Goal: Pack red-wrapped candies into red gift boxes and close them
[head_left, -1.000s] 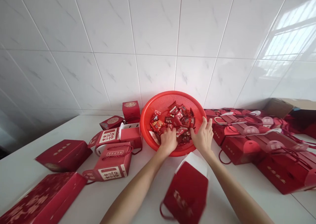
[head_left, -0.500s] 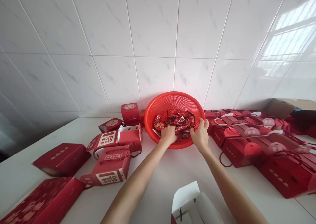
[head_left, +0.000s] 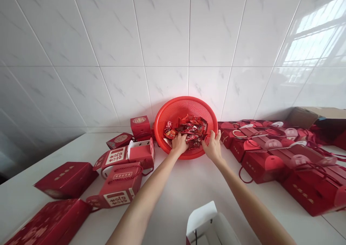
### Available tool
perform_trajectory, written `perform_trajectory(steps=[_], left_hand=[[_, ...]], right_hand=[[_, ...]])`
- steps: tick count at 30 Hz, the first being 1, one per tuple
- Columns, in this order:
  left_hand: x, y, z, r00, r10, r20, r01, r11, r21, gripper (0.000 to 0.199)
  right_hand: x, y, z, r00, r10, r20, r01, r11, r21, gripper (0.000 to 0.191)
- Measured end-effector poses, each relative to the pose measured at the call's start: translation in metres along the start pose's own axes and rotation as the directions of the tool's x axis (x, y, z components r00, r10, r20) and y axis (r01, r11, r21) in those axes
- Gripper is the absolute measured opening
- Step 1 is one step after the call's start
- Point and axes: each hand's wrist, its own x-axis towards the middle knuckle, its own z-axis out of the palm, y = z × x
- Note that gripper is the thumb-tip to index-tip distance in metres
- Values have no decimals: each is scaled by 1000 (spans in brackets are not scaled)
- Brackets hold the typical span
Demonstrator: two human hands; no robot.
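A red mesh basket (head_left: 186,102) leans near the tiled wall, tilted towards me, with many small red wrapped packets (head_left: 192,125) inside. My left hand (head_left: 180,144) reaches over the basket's front rim, its fingertips among the packets; whether it grips one is hidden. At the right front rim is my right hand (head_left: 213,147), its fingers apart, thumb inside the basket and the other fingers by the rim. Below, near the bottom edge, stands an open box with a white inside (head_left: 201,216).
Red boxes with cords (head_left: 263,165) crowd the right side, before a brown carton (head_left: 305,117). On the left lie more red gift boxes (head_left: 67,178), some with open flaps, and a small upright box (head_left: 140,127) by the wall.
The view has shifted slightly, so the basket and both hands appear a little further left. The hands stay at the basket, with little visible change in their pose.
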Motion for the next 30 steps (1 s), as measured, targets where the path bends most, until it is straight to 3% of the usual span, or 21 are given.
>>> perform_trajectory(steps=[4, 6, 7, 8, 10, 11, 12, 13, 14, 16, 17, 20, 22, 23, 25, 30], left_hand=[[-3, -2, -3, 1000, 20, 21, -19, 1000, -23, 55], [-4, -2, -6, 999, 31, 44, -30, 999, -35, 58], [-5, -2, -7, 997, 38, 60, -36, 999, -41, 60], [-5, -2, -9, 996, 46, 77, -42, 998, -46, 64], [-7, -1, -12, 992, 59, 109, -53, 997, -55, 69], [-7, 0, -13, 991, 63, 122, -56, 997, -58, 70], [-7, 0, -14, 989, 64, 132, -56, 997, -60, 68], [-8, 1, -14, 988, 61, 141, -53, 997, -61, 63], [-9, 1, -15, 987, 56, 149, -48, 997, -60, 58], [-10, 1, -16, 985, 48, 164, -39, 998, -57, 48], [-10, 1, -16, 984, 47, 171, -38, 998, -56, 45], [-11, -1, -19, 979, 73, 192, -61, 996, -67, 45], [-12, -2, -23, 972, 100, 212, -85, 993, -79, 45], [-12, -3, -25, 968, 111, 224, -94, 992, -84, 46], [-12, -5, -30, 962, 122, 245, -102, 991, -91, 50], [-14, -8, -40, 952, 166, 259, -136, 982, -130, 52]], right_hand=[[-14, -14, -49, 983, -123, 133, 116, 991, 60, 44], [-26, -22, -86, 914, -282, 293, 219, 949, 227, 39], [-34, -25, -104, 858, -370, 356, 257, 910, 326, 42], [-41, -27, -122, 774, -445, 450, 258, 871, 418, 44], [-57, -29, -150, 503, -511, 698, 134, 843, 521, 52], [-64, -30, -160, 383, -514, 768, 87, 848, 523, 57], [-72, -30, -166, 312, -493, 812, 67, 864, 499, 58], [-80, -30, -168, 283, -463, 840, 73, 884, 462, 54], [-86, -31, -167, 293, -428, 855, 99, 903, 419, 45], [-97, -35, -160, 364, -364, 857, 174, 931, 321, 12], [-100, -38, -154, 407, -339, 848, 203, 939, 277, 6], [-103, -48, -135, 598, -265, 757, 220, 962, 163, 34], [-100, -55, -123, 731, -197, 653, 185, 979, 88, 38], [-98, -58, -118, 771, -168, 614, 168, 984, 59, 38], [-94, -62, -107, 801, -127, 585, 144, 989, 17, 39], [-88, -64, -90, 771, -169, 614, 140, 986, 94, 41]])
